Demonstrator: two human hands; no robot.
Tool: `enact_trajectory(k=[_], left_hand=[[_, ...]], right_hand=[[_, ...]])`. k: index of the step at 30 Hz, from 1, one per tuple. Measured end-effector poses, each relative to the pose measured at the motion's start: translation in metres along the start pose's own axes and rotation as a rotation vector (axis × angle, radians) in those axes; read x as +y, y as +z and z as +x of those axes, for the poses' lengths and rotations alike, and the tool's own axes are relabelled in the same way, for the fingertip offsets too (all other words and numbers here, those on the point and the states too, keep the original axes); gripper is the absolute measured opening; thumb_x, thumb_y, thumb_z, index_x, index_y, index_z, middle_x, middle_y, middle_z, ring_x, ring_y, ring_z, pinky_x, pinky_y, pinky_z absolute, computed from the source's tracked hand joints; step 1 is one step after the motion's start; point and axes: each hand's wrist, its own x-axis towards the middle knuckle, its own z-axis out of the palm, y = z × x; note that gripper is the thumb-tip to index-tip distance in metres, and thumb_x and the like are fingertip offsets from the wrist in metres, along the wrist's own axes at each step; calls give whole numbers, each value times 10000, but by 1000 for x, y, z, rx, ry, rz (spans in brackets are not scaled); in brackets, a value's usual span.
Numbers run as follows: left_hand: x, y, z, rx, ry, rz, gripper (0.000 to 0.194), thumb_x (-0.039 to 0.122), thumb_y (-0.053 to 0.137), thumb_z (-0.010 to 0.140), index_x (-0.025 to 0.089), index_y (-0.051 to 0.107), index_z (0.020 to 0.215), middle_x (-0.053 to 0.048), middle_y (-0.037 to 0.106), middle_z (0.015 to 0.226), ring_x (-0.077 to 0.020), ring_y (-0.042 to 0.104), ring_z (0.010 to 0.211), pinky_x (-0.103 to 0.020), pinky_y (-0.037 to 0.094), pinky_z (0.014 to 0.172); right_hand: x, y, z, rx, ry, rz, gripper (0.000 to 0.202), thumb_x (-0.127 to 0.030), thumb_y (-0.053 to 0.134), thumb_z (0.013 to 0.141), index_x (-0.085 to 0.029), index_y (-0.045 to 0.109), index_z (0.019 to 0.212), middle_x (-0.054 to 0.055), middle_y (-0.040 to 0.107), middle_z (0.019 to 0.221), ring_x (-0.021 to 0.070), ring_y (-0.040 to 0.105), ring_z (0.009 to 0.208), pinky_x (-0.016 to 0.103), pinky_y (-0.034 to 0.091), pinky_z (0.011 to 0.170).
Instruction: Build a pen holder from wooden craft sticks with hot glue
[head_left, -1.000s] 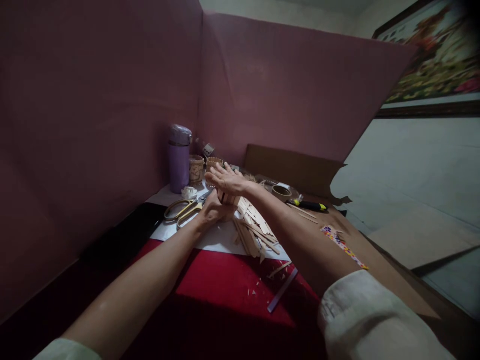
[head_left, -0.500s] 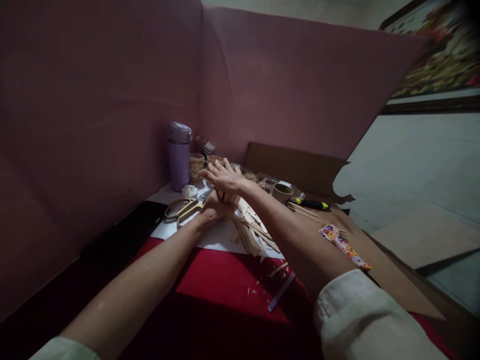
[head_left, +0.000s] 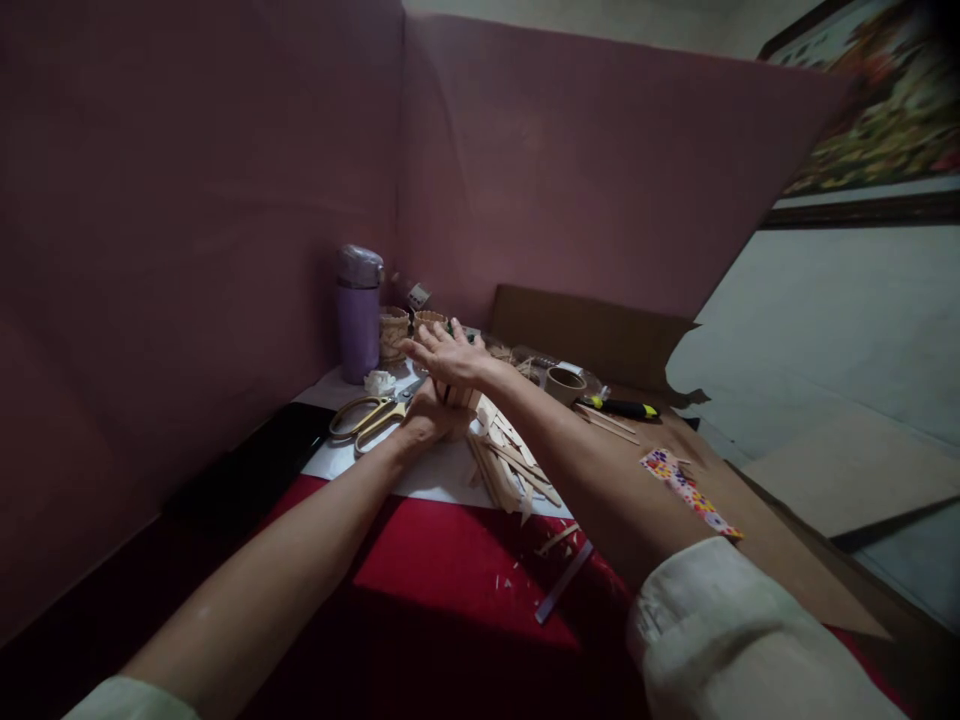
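My right hand (head_left: 448, 358) lies flat with its fingers spread over the top of a piece made of upright wooden sticks (head_left: 463, 396) with a dark band. Below it, my left hand (head_left: 429, 412) is wrapped round the near left side of that piece; its fingertips are hidden. Most of the piece is covered by my hands and right forearm. Beside my left hand lie gold-handled scissors (head_left: 369, 420). A pile of flat wooden sticks (head_left: 510, 455) rests on the white paper (head_left: 435, 485), just right of the piece.
A purple tumbler (head_left: 358, 325) and a small stick cup (head_left: 393, 335) stand behind. A tape roll (head_left: 564, 384), a black-and-yellow cutter (head_left: 622, 408) and a floral strip (head_left: 690, 492) lie right. A dark flat slab (head_left: 247, 465) is at left. Wood scraps dot the red cloth (head_left: 450, 560).
Almost nothing differs. Both hands keep their places, the right one flat above and the left one round the stick piece.
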Motion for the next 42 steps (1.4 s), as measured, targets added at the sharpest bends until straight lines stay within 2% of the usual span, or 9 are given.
enact_trajectory(k=[6,10,14,20,22,27,31,35,42], left_hand=[[1,0,0,0,-49,-45,564,174,798,431,181,591,955,-48,698,924,-298,639,957,-404,538,779],[5,-1,0,-35,-29,-85,583,140,765,426,182,606,985,-60,703,990,-320,628,1007,-433,522,833],[10,-2,-1,-32,4,-60,558,133,758,432,196,621,969,-53,700,1000,-327,611,1039,-451,498,883],[4,-1,-1,2,-27,-23,514,184,792,419,175,603,897,-29,679,867,-280,636,889,-388,527,749],[0,0,0,21,-42,-9,511,167,796,409,182,595,879,-29,682,865,-285,642,899,-381,532,746],[-6,1,1,46,-52,-3,530,139,785,400,205,579,884,-44,697,938,-306,645,919,-401,537,770],[-2,-1,1,4,-16,-23,530,153,785,409,192,592,901,-40,688,926,-292,632,922,-382,526,765],[0,0,0,-25,-3,-54,509,178,796,419,192,606,891,-21,665,840,-268,624,870,-367,510,726],[-2,2,-1,56,-41,-44,546,148,799,393,213,580,888,-37,684,888,-305,627,898,-399,521,743]], right_hand=[[0,-35,4,118,-39,63,876,-792,87,852,-270,161,1551,34,35,1643,329,-141,1485,678,-46,1133],[-1,-13,0,-69,-13,42,869,-784,97,861,-255,273,1527,43,86,1639,351,-59,1495,668,-23,1149],[0,-1,-1,-102,7,44,885,-788,68,853,-251,224,1539,47,33,1639,343,-79,1496,698,-11,1129],[-2,-31,6,84,-31,68,845,-758,49,873,-268,178,1549,47,16,1641,337,-107,1494,698,-13,1125],[-2,-26,6,101,-14,34,835,-764,68,871,-287,127,1553,27,-3,1644,320,-134,1491,689,-12,1132],[0,7,3,31,32,4,919,-806,117,841,-222,204,1545,103,75,1637,357,-62,1496,692,-1,1127],[-1,-6,3,24,25,25,931,-804,70,839,-213,200,1546,105,79,1635,364,-54,1495,690,12,1127],[-4,-23,4,156,-6,54,893,-790,71,850,-245,196,1546,81,70,1640,348,-86,1495,700,-4,1121],[0,6,5,97,47,25,943,-818,124,833,-211,168,1552,111,79,1637,364,-64,1495,679,2,1131]])
